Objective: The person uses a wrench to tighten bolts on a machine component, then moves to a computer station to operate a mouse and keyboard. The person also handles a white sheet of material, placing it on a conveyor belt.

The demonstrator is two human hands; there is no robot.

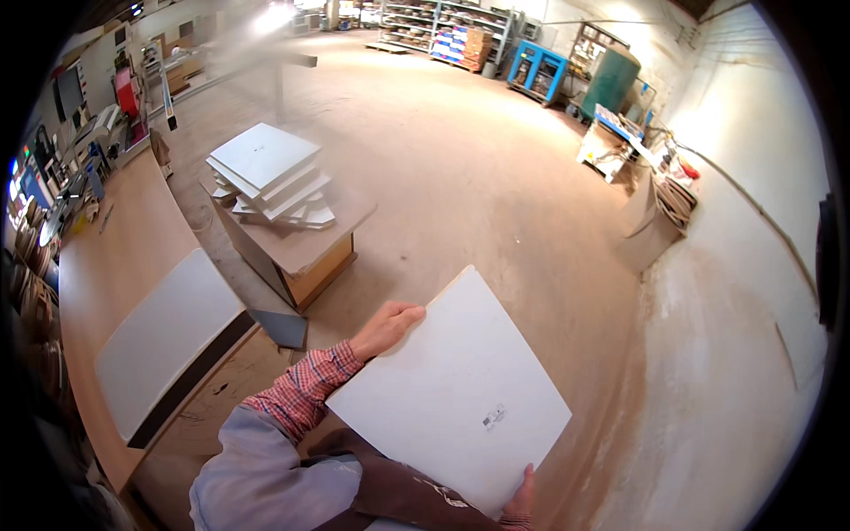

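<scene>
A square white board (460, 372) with a small dark printed mark is held tilted in front of my body. My left hand (388, 328) is closed around its upper left edge; the fingers wrap under and are partly hidden. At its lower right edge, my right hand (521, 496) grips the board with the thumb showing, the other fingers being mostly hidden behind it. Ahead and to the left, a loose stack of similar white boards (264, 157) lies on a low brown-topped stand (341, 226), several of them turned askew.
To my left runs a long wooden workbench (146, 234) bearing a white panel with a dark edge (173, 323). A white wall (735, 354) rises on my right, with leaning boards (655, 217) beside it. Blue machinery (537, 71), a green tank (611, 81) and loaded shelving (443, 26) stand far back.
</scene>
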